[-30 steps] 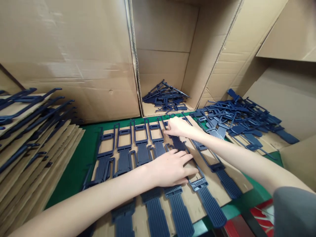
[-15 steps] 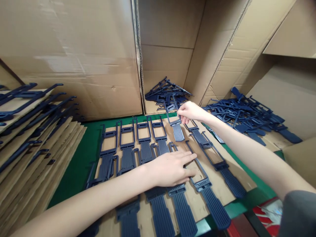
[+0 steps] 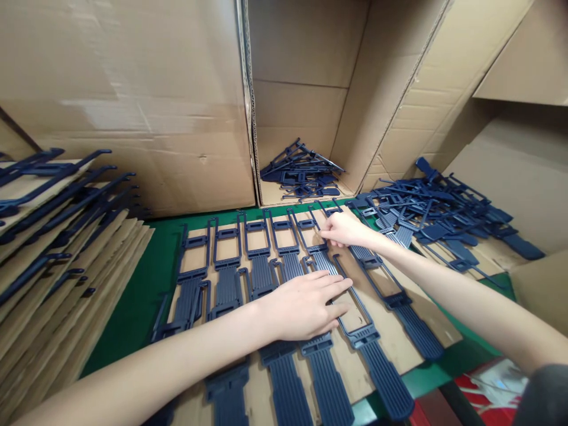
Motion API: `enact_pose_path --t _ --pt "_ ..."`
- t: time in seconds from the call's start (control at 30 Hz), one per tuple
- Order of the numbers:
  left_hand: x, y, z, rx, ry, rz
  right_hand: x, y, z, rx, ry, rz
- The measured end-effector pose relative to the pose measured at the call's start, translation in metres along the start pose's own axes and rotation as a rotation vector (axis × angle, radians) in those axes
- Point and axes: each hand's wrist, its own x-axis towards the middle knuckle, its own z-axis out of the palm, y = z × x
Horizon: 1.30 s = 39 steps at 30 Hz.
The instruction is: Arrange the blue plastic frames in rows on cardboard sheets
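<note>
Rows of dark blue plastic frames with ribbed tongues lie on a cardboard sheet (image 3: 399, 349). My left hand (image 3: 306, 303) rests flat over the middle of the rows, fingers apart, partly covering several frames. Beside its fingertips is a front-row frame (image 3: 366, 334). My right hand (image 3: 341, 229) is closed at the right side bar of a back-row frame (image 3: 306, 225), which now lies on the sheet with its tongue towards me. Another back-row frame (image 3: 333, 208) is partly hidden behind that hand.
A loose pile of blue frames (image 3: 302, 168) sits inside an open cardboard box (image 3: 306, 106). A larger pile (image 3: 439, 213) spreads at the right. On the left stands a stack of cardboard sheets (image 3: 106, 266) with frames between them. The table top (image 3: 160, 242) is green.
My right hand has lowered the frame it held in the air, setting it into the back row beside the others. My left hand has stayed almost still.
</note>
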Motion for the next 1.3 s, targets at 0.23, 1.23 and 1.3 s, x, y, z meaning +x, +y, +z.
enact_pose_path --t 0.23,1.23,1.3 --pt "0.007 -0.006 -0.019 -0.052 0.018 -0.043 -0.008 0.022 -0.029 -0.123 0.245 -0.054" --pt "0.023 -0.020 0.007 0.073 0.049 -0.412 0.000 0.055 0.036 -0.009 0.384 -0.368" --pt "0.019 -0.017 -0.008 0.091 0.071 -0.421 -0.005 0.050 0.027 -0.035 0.400 -0.383"
